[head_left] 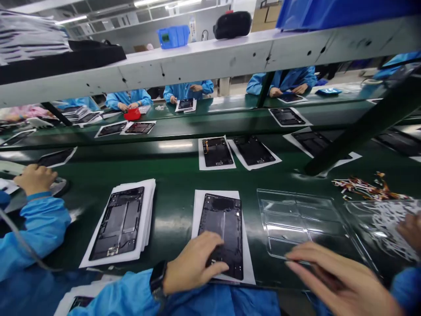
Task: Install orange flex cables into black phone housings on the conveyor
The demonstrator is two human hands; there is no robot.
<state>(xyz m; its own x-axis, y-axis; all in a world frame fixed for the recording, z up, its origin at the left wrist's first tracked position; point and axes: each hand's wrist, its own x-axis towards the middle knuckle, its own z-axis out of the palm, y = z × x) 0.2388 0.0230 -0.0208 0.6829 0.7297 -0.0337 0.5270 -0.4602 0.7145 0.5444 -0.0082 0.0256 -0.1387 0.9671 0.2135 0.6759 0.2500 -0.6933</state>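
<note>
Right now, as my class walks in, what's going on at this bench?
A person has their left hand over a dark panel that lies on white paper. Their right hand is by the near edge of a clear tray, thumb and forefinger close together; whether they hold anything is hard to tell. To the left, another panel lies on a paper stack. At the right edge, a co-worker's hand is by white strips.

Black panel [232,235], white paper [249,270], green bench [173,219], blue sleeve [126,294].
</note>
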